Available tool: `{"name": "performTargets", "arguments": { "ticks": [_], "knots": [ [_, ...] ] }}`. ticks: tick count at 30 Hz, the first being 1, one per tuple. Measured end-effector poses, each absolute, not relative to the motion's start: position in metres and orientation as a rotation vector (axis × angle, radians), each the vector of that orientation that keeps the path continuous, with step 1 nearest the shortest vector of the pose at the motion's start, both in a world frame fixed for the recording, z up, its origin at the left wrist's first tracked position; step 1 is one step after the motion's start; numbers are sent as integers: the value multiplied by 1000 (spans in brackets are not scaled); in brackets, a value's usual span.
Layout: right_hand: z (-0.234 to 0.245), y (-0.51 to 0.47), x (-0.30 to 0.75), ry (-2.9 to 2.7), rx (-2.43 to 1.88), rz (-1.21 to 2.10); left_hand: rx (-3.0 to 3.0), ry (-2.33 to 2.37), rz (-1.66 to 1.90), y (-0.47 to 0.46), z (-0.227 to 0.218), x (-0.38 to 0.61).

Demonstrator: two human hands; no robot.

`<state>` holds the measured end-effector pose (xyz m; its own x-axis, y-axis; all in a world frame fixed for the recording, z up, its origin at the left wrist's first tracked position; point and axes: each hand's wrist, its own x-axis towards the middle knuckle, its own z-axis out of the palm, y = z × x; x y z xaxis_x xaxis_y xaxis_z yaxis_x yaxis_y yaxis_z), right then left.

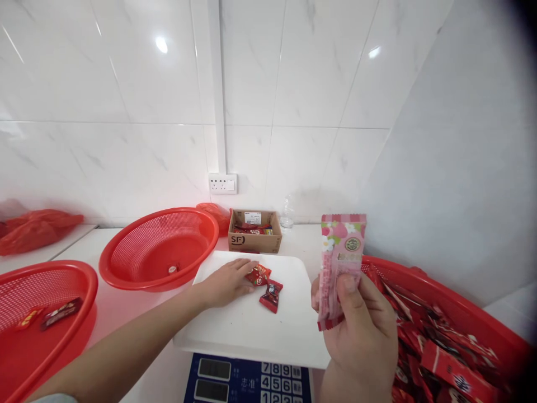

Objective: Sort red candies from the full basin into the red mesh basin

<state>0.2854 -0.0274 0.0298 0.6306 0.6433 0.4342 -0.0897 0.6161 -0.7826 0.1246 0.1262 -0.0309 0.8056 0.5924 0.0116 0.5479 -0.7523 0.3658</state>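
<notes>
Upright in my right hand (361, 330) is a pink snack packet (342, 243) with strawberry and flower print, pinched between thumb and fingers. My left hand (230, 282) rests low over the white tray (235, 330) of a weighing scale. Its thumb and fingers close round the left end of a red snack packet (259, 275), though part of that grip is hidden. Just right of this packet lies a small dark-red wrapped candy (272, 295), flat on the tray and clear of my fingers.
A red basket (419, 274) heaped with red packets stands at the right. Two red baskets stand left, one farther back (159, 218) and one nearer (90, 285), each holding a few sweets. Behind the tray is a cardboard box (255, 243). Scale keys (282, 383) face me.
</notes>
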Motion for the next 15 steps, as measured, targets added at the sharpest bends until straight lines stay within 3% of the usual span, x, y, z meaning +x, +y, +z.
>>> {"name": "performTargets", "arguments": {
  "ticks": [15],
  "knots": [
    [28,-26,290,-852,-781,455,2502,1041,446,103,-18,91]
  ]
}}
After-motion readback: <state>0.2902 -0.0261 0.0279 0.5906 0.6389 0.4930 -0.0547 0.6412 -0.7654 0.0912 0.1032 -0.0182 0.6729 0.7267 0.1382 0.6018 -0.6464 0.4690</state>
